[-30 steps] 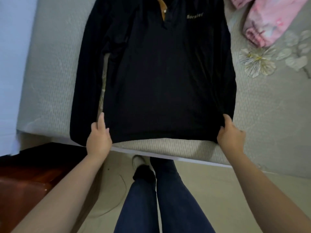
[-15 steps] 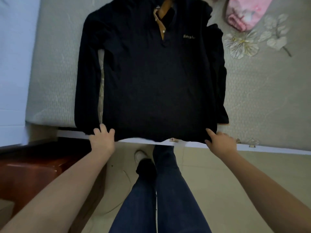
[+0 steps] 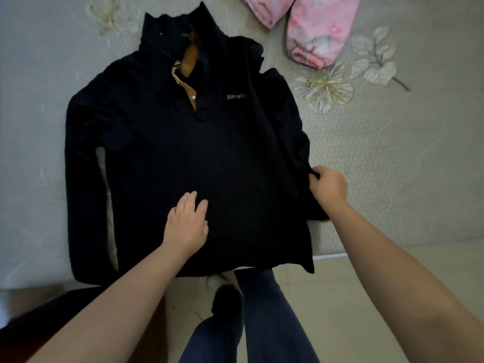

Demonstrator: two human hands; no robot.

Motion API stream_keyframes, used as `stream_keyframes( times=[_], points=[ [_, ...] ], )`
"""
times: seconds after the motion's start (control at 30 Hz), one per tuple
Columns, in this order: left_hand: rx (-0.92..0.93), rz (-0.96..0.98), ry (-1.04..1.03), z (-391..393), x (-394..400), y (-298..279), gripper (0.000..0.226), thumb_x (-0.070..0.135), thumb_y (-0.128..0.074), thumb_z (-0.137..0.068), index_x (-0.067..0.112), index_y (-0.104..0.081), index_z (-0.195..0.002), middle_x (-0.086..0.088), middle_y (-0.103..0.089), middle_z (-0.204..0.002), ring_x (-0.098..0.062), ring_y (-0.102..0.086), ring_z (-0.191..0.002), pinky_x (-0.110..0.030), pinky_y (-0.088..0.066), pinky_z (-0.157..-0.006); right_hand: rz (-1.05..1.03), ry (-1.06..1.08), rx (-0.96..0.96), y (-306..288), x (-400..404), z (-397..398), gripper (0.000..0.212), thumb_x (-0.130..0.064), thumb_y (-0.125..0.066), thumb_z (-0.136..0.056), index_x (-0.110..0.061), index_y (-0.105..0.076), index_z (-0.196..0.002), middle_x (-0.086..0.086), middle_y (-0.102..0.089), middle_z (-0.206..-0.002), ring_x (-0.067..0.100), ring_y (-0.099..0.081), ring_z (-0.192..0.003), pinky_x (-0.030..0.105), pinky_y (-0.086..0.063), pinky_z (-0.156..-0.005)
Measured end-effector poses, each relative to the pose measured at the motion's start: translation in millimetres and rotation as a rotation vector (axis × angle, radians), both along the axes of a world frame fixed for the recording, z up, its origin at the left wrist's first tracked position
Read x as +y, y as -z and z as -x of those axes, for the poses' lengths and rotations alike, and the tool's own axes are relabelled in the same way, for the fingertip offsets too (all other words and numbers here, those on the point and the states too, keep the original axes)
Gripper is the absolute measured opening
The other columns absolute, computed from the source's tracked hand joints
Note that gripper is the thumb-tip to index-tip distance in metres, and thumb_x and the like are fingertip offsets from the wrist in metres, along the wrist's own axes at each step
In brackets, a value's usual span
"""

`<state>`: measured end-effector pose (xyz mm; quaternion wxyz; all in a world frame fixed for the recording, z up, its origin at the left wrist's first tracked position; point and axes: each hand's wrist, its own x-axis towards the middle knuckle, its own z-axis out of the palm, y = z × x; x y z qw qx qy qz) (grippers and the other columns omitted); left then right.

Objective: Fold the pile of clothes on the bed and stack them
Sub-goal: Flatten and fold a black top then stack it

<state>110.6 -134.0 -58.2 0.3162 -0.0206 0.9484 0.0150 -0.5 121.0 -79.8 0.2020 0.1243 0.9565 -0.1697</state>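
a dark navy long-sleeved polo shirt with a tan-lined collar (image 3: 167, 158) lies face up and spread out on the pale grey quilted bedspread with embroidered flowers (image 3: 392, 163), collar at the far end, hem hanging just over the near edge of the bed. the left hand (image 3: 187, 224) lies flat on the lower front of the shirt, fingers straight and close together, palm down on the cloth. over on the right, the right hand (image 3: 328, 186) has its fingers curled round the edge of the shirt's right sleeve, pinching a fold of dark fabric; that sleeve is bunched along the shirt's right side. the left sleeve lies straight down the left side. far right, a pink patterned garment with gathered cuffs (image 3: 314, 30) sits on the bedspread, apart from the shirt. near the bottom, legs in dark blue jeans (image 3: 262, 323) stand on the beige floor.
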Motion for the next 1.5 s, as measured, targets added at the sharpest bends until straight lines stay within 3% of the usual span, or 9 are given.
stream_keyframes(
  times=[0.13, 0.27, 0.5, 0.77, 0.87, 0.97, 1.07, 1.2, 1.5],
  points=[
    [0.046, -0.027, -0.012, 61.5, 28.8, 6.2, 0.053, 0.025, -0.045, -0.095, 0.010, -0.027, -0.143, -0.015, -0.021, -0.151, -0.026, -0.017, -0.141, -0.037, -0.027, -0.110, 0.075, 0.326, 0.159, -21.8, 75.3, 55.4, 0.027, -0.010, -0.045, -0.092, 0.003, -0.062, -0.109, 0.023, -0.064, -0.105, 0.035, -0.059, -0.098, 0.029, -0.038, -0.071],
    [0.193, -0.089, 0.101, 148.9, 74.1, 14.4, 0.059, 0.017, -0.078, -0.071, -0.003, -0.056, -0.121, -0.030, -0.052, -0.125, -0.042, -0.051, -0.117, -0.050, -0.051, -0.080, 0.100, 0.577, 0.260, -42.5, 161.4, 133.3, 0.031, -0.010, -0.046, -0.091, 0.002, -0.060, -0.115, 0.023, -0.061, -0.116, 0.034, -0.055, -0.110, 0.033, -0.040, -0.089],
    [0.250, -0.150, 0.146, 261.6, 170.9, 35.8, 0.061, 0.040, -0.038, -0.096, 0.016, -0.017, -0.147, -0.017, -0.009, -0.154, -0.031, -0.007, -0.143, -0.043, -0.018, -0.111, 0.037, 0.533, 0.322, -59.4, 238.5, 223.6, 0.031, -0.013, -0.042, -0.095, 0.000, -0.059, -0.118, 0.020, -0.059, -0.120, 0.032, -0.053, -0.114, 0.029, -0.037, -0.091],
    [-0.003, -0.088, 0.183, 272.7, 182.5, 63.8, 0.069, 0.052, -0.029, -0.095, 0.024, 0.006, -0.148, -0.011, 0.020, -0.153, -0.028, 0.020, -0.140, -0.047, 0.006, -0.113, -0.127, 0.161, -0.115, 1.0, 240.7, 192.5, 0.071, -0.042, -0.059, -0.085, -0.020, -0.025, -0.144, 0.012, -0.034, -0.143, 0.030, -0.032, -0.131, 0.047, -0.023, -0.106],
    [-0.055, -0.143, 0.194, 276.0, 176.5, 64.2, 0.083, 0.066, -0.021, -0.080, 0.025, 0.005, -0.148, -0.010, 0.021, -0.153, -0.027, 0.022, -0.140, -0.046, 0.008, -0.112, -0.217, 0.180, 0.047, 10.6, 238.9, 169.6, 0.043, -0.020, -0.052, -0.091, -0.014, -0.046, -0.134, 0.017, -0.049, -0.128, 0.031, -0.045, -0.116, 0.040, -0.028, -0.098],
    [-0.013, -0.368, 0.094, 277.0, 167.3, 59.5, 0.097, 0.069, -0.017, -0.065, 0.021, -0.008, -0.148, -0.008, 0.007, -0.156, -0.024, 0.012, -0.143, -0.041, 0.004, -0.114, -0.022, 0.326, 0.197, 1.0, 221.2, 167.0, 0.027, -0.014, -0.049, -0.092, -0.007, -0.061, -0.115, 0.016, -0.063, -0.102, 0.031, -0.057, -0.095, 0.037, -0.039, -0.088],
    [0.214, -0.568, -0.030, 271.0, 142.7, 48.6, 0.065, 0.038, -0.048, -0.090, 0.007, -0.028, -0.143, -0.013, -0.019, -0.153, -0.026, -0.010, -0.143, -0.035, -0.010, -0.114, 0.412, 0.482, 0.297, -27.9, 178.3, 167.5, 0.013, -0.015, -0.054, -0.091, -0.009, -0.065, -0.094, 0.004, -0.059, -0.078, 0.011, -0.056, -0.072, 0.022, -0.047, -0.069],
    [0.443, -0.385, -0.131, 235.4, 75.6, 40.8, 0.042, 0.010, -0.055, -0.090, 0.000, -0.048, -0.131, -0.019, -0.032, -0.147, -0.034, -0.022, -0.139, -0.046, -0.022, -0.111, 0.836, 0.486, 0.331, -66.9, 90.7, 152.6, 0.026, -0.008, -0.058, -0.088, -0.024, -0.058, -0.067, -0.011, -0.055, -0.065, -0.012, -0.051, -0.053, 0.005, -0.040, -0.059],
    [0.442, -0.153, -0.435, 122.5, -130.7, 19.2, 0.035, 0.001, -0.055, -0.087, -0.006, -0.056, -0.122, -0.025, -0.035, -0.142, -0.040, -0.026, -0.135, -0.048, -0.023, -0.110, 1.064, 0.247, 0.094, -91.3, -141.1, 122.0, 0.019, -0.011, -0.060, -0.086, -0.022, -0.061, -0.071, -0.010, -0.057, -0.069, 0.003, -0.054, -0.070, 0.019, -0.043, -0.074]
  ],
)
